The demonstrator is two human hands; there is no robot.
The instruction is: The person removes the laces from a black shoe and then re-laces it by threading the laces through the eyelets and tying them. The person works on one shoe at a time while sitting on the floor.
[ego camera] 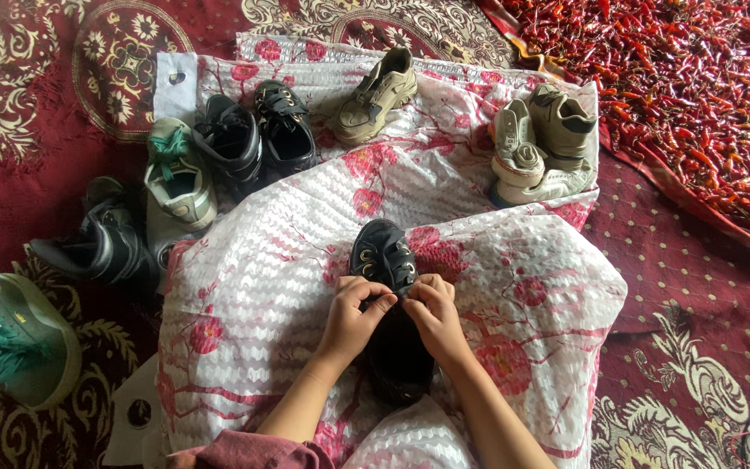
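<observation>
Two bare forearms were seen below the dark shoe (390, 304), uncovered from wrist to near the elbow. No rings, watch or bracelets could be made out on the left hand (353, 314) or the right hand (433, 314). A dusty pink-maroon sleeve (249, 452) was seen bunched at the left elbow, below and left of the shoe. Any sleeve on the right arm was cut off by the frame's edge.
</observation>
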